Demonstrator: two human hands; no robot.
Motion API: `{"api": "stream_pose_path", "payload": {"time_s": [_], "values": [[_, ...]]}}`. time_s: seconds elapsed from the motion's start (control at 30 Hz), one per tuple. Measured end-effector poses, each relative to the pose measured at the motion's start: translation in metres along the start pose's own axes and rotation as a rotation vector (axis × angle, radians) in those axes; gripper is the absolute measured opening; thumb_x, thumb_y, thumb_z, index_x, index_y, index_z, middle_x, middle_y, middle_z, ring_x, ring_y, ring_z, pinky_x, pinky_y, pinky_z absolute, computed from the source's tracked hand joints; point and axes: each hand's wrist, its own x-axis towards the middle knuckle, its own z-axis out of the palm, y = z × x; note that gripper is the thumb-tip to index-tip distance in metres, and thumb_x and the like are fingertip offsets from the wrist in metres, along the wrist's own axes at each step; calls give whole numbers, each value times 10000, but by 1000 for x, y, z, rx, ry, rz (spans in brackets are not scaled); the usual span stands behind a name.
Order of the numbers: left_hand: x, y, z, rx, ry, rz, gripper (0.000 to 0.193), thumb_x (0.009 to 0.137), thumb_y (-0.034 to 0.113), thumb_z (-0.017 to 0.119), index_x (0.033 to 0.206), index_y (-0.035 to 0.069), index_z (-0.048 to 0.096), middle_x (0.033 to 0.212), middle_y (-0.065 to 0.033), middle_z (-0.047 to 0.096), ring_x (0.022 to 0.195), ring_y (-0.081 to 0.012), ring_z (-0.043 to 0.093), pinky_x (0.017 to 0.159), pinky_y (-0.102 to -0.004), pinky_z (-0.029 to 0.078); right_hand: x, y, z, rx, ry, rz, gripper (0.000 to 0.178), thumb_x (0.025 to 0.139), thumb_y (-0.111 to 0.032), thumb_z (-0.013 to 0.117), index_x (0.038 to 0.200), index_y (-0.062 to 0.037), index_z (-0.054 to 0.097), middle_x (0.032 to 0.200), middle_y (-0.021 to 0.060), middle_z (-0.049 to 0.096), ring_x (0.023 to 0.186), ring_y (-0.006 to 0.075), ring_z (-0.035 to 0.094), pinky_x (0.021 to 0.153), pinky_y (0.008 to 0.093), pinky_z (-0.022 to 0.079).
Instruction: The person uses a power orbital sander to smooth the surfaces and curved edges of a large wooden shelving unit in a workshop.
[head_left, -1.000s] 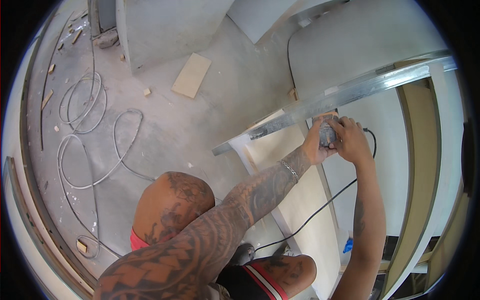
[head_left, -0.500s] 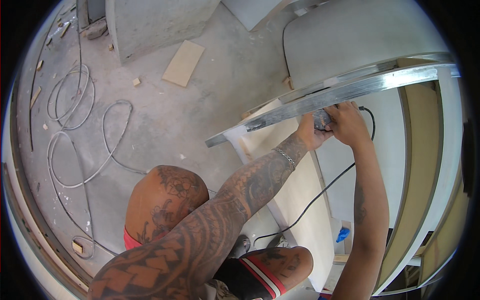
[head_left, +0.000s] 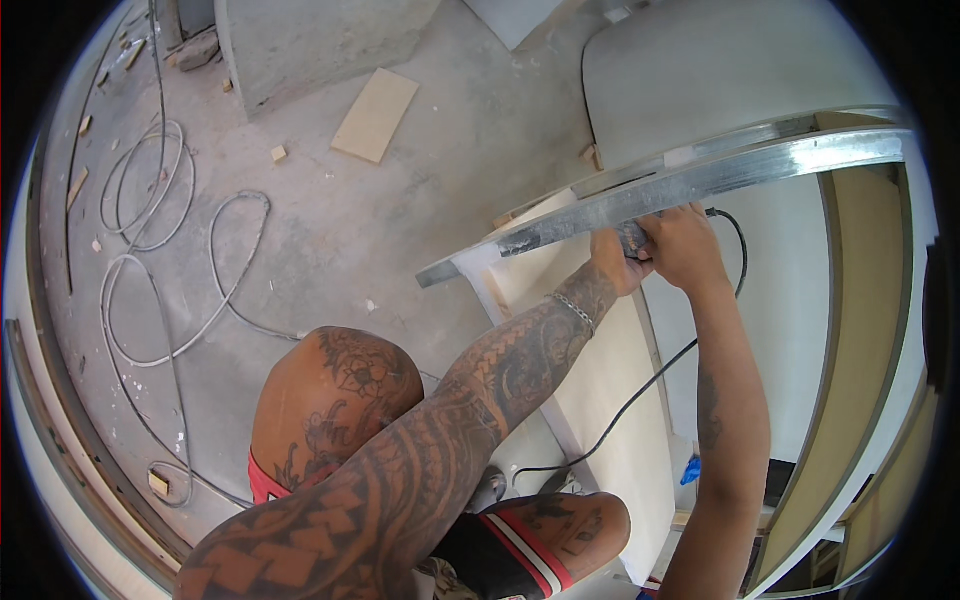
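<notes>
A dark grey corded power tool [head_left: 632, 238] is held in both my hands, close against the near edge of a long metal strip [head_left: 730, 177]. My left hand [head_left: 610, 265] is closed around its left side, with the fingers partly hidden. My right hand [head_left: 682, 248] wraps it from the right, and its fingertips reach up by the strip. A black cord [head_left: 622, 408] loops out beyond my right hand and runs down to the floor. Under my hands lies a pale wooden board [head_left: 610, 375], part of a cabinet-like frame. The tool's working end is hidden.
Curved yellowish wooden ribs [head_left: 868, 290] and a white panel [head_left: 775, 290] stand to the right. Coiled grey cable [head_left: 120, 305] lies on the concrete floor at left. A flat wood piece [head_left: 375, 115] and small offcuts are scattered about. A blue scrap [head_left: 691, 470] lies near my right forearm.
My view has shifted slightly. Both hands and the power tool have moved a little to the left along the metal strip, with the grip kept.
</notes>
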Motion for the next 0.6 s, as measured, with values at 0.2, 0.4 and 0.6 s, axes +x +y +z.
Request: {"api": "stream_pose_path", "payload": {"time_s": [0.2,0.4,0.6], "values": [[1,6,-8,-16,101,17,455,958,400,253,1078,136,603,929,-42,631,590,-152,437,528,-272,407,0,-11,16,-27,-18,-5,540,691,-192,772,1216,-214,649,1098,74,621,1078,248,568,937,391,432],[2,11,-16,-89,155,-7,417,928,576,378,997,221,586,874,45,634,559,-111,501,404,-239,321,4,-22,22,-52,-4,6,483,708,-198,749,1184,-207,668,1090,98,616,1075,255,567,932,400,432],[2,7,-18,-162,156,132,384,926,436,322,1023,184,595,886,35,645,596,-118,497,453,-244,343,8,-26,27,-72,-45,6,477,708,-198,757,1177,-211,673,1035,82,605,1033,249,566,893,380,427]]}}
